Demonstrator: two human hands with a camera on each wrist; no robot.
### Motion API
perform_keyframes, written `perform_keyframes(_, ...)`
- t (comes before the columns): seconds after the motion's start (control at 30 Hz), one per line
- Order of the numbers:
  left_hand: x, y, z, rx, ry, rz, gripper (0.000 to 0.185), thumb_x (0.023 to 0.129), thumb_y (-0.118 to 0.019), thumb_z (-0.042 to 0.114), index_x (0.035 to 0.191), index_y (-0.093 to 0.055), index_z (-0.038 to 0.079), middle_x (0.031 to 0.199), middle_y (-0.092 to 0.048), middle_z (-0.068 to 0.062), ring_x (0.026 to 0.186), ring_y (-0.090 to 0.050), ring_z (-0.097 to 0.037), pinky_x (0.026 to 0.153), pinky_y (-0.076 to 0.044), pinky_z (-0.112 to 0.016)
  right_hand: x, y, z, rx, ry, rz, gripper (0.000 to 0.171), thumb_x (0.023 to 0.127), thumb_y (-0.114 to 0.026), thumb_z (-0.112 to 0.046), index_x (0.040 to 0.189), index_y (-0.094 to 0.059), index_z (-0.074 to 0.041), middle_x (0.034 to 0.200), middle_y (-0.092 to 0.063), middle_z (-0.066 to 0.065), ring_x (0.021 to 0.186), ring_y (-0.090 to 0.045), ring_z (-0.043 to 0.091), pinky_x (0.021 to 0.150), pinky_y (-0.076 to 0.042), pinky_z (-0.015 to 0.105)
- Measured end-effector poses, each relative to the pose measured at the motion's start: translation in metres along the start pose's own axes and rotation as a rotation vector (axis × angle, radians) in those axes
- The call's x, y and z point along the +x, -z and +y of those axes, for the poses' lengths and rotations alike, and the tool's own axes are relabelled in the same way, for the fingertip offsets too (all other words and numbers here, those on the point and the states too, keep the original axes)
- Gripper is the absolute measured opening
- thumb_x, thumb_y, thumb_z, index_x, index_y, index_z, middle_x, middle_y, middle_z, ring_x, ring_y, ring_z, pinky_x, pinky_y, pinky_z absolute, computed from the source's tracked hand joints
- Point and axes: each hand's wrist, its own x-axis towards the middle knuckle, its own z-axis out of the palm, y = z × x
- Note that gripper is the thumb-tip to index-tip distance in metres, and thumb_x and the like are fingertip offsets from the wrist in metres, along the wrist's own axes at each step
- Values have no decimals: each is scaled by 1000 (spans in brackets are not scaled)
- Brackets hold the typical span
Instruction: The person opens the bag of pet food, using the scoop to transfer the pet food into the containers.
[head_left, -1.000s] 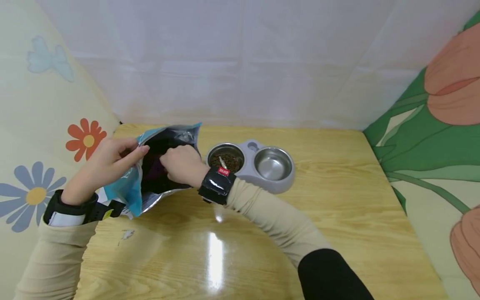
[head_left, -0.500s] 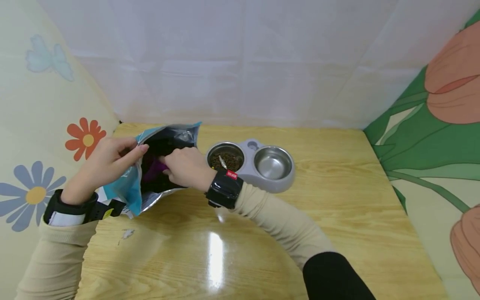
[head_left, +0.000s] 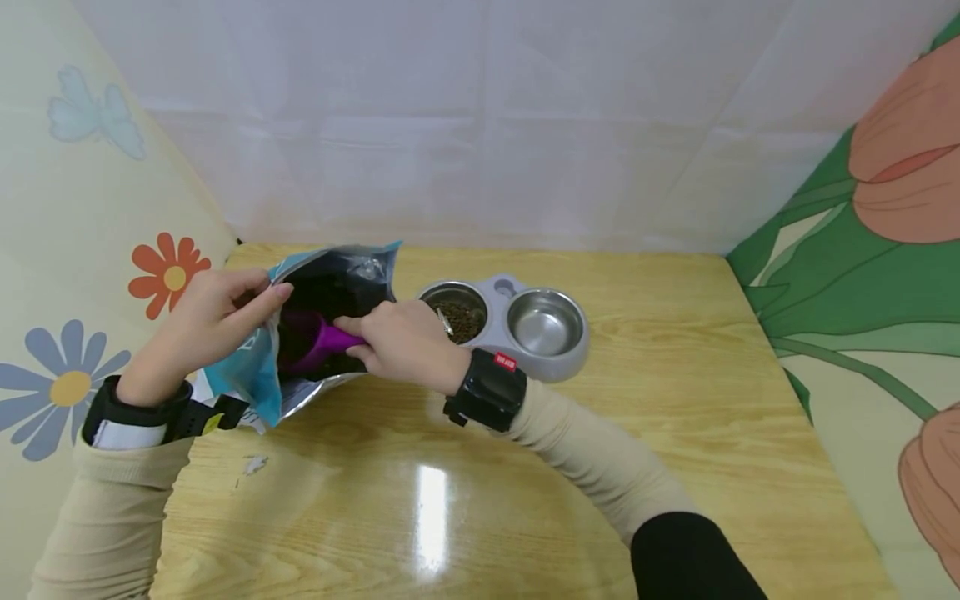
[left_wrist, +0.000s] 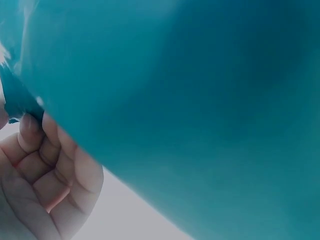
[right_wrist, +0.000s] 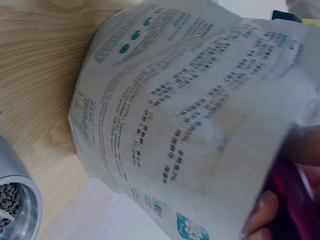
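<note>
Purple scoop (head_left: 318, 343), gripped by right hand (head_left: 405, 343), enters bag (head_left: 258, 379) pinched by left hand (head_left: 206, 325); wrist views seemingly hide it.

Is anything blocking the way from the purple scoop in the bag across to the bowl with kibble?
Nothing visible. The right hand holds the purple scoop at the bag mouth; the kibble bowl sits just beyond that hand, with only bare table around.
</note>
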Motion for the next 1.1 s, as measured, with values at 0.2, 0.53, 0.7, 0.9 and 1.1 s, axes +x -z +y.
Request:
perform_keyframes(0.2, -1, 0, -2, 16, -1, 10, 28, 89, -59, 15, 62, -51, 13, 50, -36, 11, 43, -34, -5, 43, -26, -20, -15, 7, 6, -2, -13, 34, 36, 89, -55, -38, 123, -58, -28, 64, -57, -6, 52, -47, 9, 43, -35, 26)
perform_keyframes(0.53, -2, 1, -5, 27, 9, 4, 28, 89, -58, 16, 63, -52, 13, 50, -35, 10, 42, -32, -4, 42, -24, -20, -34, 2, 23, 28, -12, 148, 35, 87, -58, -37, 120, -61, -26, 58, -50, -5, 48, -42, 9, 40, -30, 26)
perform_keyframes(0.7, -3, 2, -7, 24, -6, 15, 29, 90, -58, 16, 62, -51, 14, 49, -34, 11, 41, -30, -4, 41, -23, -20, -42, -8, 29, 44, 5, 217, 35, 87, -59, -37, 119, -62, -24, 61, -54, -4, 48, -44, 8, 41, -31, 26)
perform_keyframes(0.9, -3, 4, -8, 26, -3, 21, 29, 90, -58, 17, 62, -51, 14, 49, -35, 11, 41, -31, -4, 42, -23, -20, -48, -20, 32, 27, 54, 323, 35, 86, -60, -35, 118, -62, -21, 63, -53, -3, 48, -45, 8, 42, -34, 25)
perform_keyframes(1.1, -2, 4, -7, 26, -11, 21, 30, 90, -57, 17, 62, -50, 13, 49, -34, 11, 41, -30, -4, 42, -23, -21, -54, -27, 37, 45, 75, 385, 35, 85, -63, -33, 117, -63, -18, 63, -53, -2, 48, -44, 8, 42, -32, 23)
